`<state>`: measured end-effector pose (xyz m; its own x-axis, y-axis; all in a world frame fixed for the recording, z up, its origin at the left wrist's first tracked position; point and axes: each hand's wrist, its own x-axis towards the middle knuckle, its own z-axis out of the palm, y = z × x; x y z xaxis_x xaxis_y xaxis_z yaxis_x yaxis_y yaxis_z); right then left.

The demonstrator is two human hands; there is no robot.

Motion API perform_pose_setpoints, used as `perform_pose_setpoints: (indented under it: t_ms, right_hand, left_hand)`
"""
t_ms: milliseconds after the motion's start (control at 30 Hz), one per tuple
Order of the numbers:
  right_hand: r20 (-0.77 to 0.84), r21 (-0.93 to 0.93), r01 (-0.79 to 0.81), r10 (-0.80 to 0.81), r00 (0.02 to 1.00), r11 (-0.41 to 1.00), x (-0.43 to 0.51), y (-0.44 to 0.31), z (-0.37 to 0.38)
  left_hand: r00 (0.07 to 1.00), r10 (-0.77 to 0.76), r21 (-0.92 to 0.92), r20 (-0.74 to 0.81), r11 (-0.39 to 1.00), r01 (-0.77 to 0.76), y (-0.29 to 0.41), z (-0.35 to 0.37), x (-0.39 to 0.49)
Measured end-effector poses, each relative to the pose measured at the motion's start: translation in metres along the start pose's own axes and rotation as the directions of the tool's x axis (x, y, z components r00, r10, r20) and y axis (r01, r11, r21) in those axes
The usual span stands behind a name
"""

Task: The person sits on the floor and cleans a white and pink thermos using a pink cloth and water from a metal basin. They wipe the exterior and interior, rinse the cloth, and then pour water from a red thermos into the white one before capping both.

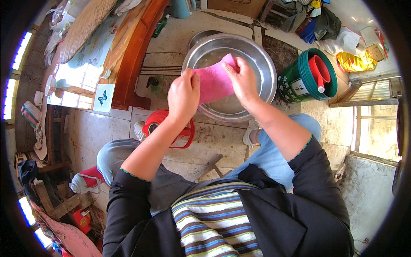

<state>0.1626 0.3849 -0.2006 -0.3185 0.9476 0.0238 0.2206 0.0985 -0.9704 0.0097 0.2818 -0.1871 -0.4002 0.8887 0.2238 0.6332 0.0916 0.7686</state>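
A pink cloth (214, 84) is stretched between my two hands above a wide metal basin (268, 69) on the floor. My left hand (184, 93) grips its left side, thumb on top. The upper right part of the cloth is held by my right hand (243, 80), its thumb also on top. Shallow, cloudy liquid shows in the basin below the cloth. A second, smaller metal bowl (202, 36) lies partly hidden behind the basin's rim.
Right of the basin stands a green bucket (290, 83) holding a red plastic dipper (321, 70). A red kettle or flask (154, 119) is by my left foot. Left is a wooden table (131, 54); near it are a green bottle (160, 26) and a spray bottle (156, 84).
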Motion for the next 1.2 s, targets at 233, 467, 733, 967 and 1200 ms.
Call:
perform_pose_setpoints:
  t_ms: [233, 467, 733, 967, 1200]
  right_hand:
    - [0.087, 0.206, -0.106, 0.089, 0.992, 0.973, -0.040, -0.004, 0.045]
    - [0.298, 0.475, -0.522, 0.428, 0.853, 0.709, -0.043, -0.037, 0.050]
    - [0.411, 0.713, -0.611, 0.500, 0.762, 0.344, -0.034, -0.027, 0.056]
    - [0.363, 0.653, -0.428, 0.238, 0.901, 0.625, -0.020, 0.005, 0.047]
    - [0.489, 0.580, -0.644, 0.419, 0.765, 0.498, -0.038, -0.009, 0.051]
  left_hand:
    - [0.997, -0.032, -0.312, -0.064, 0.950, 0.010, 0.014, 0.025, -0.013]
    - [0.975, 0.061, -0.024, -0.214, 0.997, -0.067, 0.016, 0.029, -0.028]
    - [0.972, 0.147, -0.043, -0.185, 0.987, -0.157, 0.021, 0.030, -0.030]
    - [0.989, 0.114, -0.028, -0.091, 0.993, -0.117, 0.024, 0.027, -0.026]
    - [0.992, 0.020, 0.023, -0.121, 1.000, -0.018, 0.011, 0.020, -0.006]
